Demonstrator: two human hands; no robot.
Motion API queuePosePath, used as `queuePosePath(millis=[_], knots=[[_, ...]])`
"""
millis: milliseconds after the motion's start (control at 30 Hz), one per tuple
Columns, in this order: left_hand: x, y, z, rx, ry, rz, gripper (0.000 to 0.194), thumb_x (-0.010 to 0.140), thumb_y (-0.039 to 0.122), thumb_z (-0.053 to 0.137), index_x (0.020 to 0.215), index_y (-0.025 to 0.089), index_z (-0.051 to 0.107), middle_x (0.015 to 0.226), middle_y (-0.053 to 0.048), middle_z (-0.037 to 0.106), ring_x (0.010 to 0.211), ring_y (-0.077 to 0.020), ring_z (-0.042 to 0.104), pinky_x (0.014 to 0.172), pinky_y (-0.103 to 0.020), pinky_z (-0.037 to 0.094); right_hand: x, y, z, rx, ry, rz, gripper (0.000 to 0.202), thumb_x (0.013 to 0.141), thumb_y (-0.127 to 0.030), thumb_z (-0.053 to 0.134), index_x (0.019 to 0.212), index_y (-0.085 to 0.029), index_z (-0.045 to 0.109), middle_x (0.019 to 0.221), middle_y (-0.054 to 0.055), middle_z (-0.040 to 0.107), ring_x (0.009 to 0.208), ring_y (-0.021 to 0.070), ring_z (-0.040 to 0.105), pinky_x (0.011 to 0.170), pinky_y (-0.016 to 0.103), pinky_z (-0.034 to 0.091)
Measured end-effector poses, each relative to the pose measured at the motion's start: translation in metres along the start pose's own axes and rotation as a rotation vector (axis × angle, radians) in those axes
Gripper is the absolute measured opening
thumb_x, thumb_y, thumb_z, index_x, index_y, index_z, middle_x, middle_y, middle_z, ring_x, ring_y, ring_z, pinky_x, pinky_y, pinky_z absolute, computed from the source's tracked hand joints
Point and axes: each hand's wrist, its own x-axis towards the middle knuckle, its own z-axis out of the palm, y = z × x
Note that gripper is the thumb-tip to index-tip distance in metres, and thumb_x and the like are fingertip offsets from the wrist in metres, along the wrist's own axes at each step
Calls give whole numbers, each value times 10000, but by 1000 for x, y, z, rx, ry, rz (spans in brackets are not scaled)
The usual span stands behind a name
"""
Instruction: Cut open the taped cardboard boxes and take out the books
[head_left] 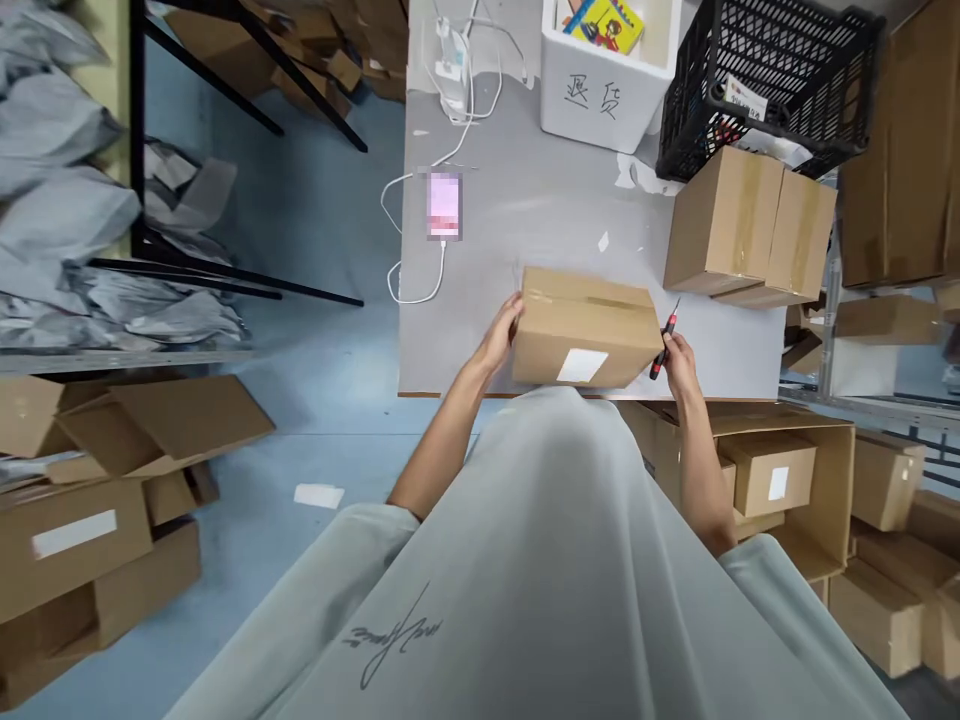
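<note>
A brown cardboard box (pixel 589 320) with a white label on its near side rests tilted at the table's front edge. My left hand (pixel 500 335) presses against its left end, fingers partly hidden behind the edge. At the box's right end, my right hand (pixel 680 365) is closed on a slim red-and-black screwdriver (pixel 670 330), its thin tip pointing away from me. The fingertips of that hand are close to the box's corner; whether they touch it I cannot tell.
The grey table (pixel 525 215) bears a phone (pixel 444 205) on a white cable, a white bin (pixel 600 95), a black crate (pixel 772 80) and two taped boxes (pixel 750 225). Below right stands a large open carton (pixel 832 490). Shelves with grey bags (pixel 60 220) and cartons (pixel 75 540) line the left.
</note>
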Motion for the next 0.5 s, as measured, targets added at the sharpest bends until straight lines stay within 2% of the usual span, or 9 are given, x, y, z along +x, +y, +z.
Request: queuePosePath(millis=[100,200,300,367,467,500], knots=[[-21,-7,2,-78,-55,47,808,1006,624,728,1717,294,529,1856,-71,459,1741,-329,418,1414,-483,384,-25,0,3,-32,65,-62,654,854,-856,628,1156,-276,650,1114,56,767,1056,241,752,865,341,620],[-33,-23,6,-34,-31,98,1005,942,636,832,1786,280,417,1928,-82,303,1795,-341,290,1456,-480,306,-38,1,13,-59,87,-57,665,861,-826,641,1210,-261,666,1103,65,773,1068,259,758,905,375,627],[-36,-43,4,-8,-31,111,1128,936,722,825,1820,213,344,1930,-144,277,1800,-365,269,1462,-493,299,-41,0,20,-141,91,-60,702,849,-824,667,1228,-234,679,1061,77,788,1072,292,758,956,424,636],[-36,-54,-2,15,-42,112,1165,945,792,785,1827,190,320,1919,-181,291,1790,-374,296,1451,-503,328,-43,-7,23,-246,116,-124,723,889,-834,631,1268,-221,685,1113,110,811,1103,310,763,1006,457,637],[-37,-66,-18,94,-90,124,1204,926,872,754,1842,246,285,1918,-181,295,1775,-378,335,1425,-544,380,-50,-30,28,-512,206,-342,725,1010,-780,571,1427,-196,670,1288,177,815,1173,341,766,1070,513,629],[-37,-68,-24,121,-115,134,1219,918,886,754,1850,271,263,1922,-176,286,1770,-382,347,1414,-558,398,-53,-41,33,-617,200,-430,706,1052,-738,558,1486,-191,657,1350,193,804,1209,351,764,1088,525,624]])
